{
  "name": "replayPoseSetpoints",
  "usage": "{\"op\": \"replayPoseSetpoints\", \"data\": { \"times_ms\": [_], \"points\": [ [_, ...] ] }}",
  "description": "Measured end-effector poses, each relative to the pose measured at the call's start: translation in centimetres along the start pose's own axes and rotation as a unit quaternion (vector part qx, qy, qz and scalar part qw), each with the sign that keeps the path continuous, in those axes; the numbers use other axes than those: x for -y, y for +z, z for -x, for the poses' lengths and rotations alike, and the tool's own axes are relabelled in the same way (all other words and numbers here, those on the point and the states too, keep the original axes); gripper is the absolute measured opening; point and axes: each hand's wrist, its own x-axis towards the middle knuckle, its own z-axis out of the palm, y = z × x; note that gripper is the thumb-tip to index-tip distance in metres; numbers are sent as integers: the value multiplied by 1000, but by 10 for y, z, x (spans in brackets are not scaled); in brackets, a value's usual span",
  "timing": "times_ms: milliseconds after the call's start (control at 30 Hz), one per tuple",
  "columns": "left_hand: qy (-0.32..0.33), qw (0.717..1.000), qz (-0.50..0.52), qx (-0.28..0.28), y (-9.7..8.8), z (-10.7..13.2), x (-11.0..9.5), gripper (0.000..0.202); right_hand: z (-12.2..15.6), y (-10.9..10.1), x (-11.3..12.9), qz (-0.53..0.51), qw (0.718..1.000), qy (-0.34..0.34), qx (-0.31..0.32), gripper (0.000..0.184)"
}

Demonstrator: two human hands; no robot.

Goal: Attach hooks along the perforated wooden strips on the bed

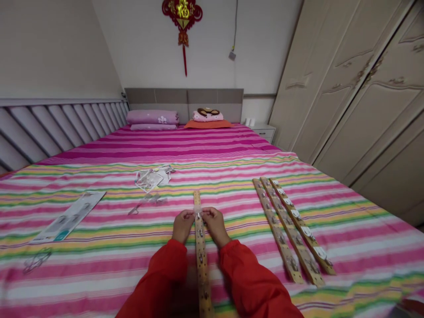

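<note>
A long wooden strip (201,260) with a row of metal hooks lies on the striped bedspread (99,247), running away from me between my red sleeves. My left hand (182,225) and my right hand (215,225) meet over its far part. Both pinch a small clear sticky hook pad (198,212) against the strip, fingers closed on it.
Three more wooden strips (291,229) with hooks lie side by side to the right. A flat white package (68,217) lies at left, with clear wrappers (151,178) and loose bits beyond. Pillows sit at the headboard; a wardrobe (364,101) lines the right wall.
</note>
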Motion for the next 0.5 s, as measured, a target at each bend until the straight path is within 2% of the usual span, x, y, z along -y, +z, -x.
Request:
{"op": "replayPoseSetpoints", "data": {
  "times_ms": [267, 500],
  "points": [
    [1, 1000, 10, -17, 4, 1, 5, 26, -4, -2, -11, 15, 1000, -15, -6, 15],
    [6, 999, 6, -36, 5, 1, 5, 30, -2, -2, -9, 16, 1000, -10, -1, 14]
  ]
}}
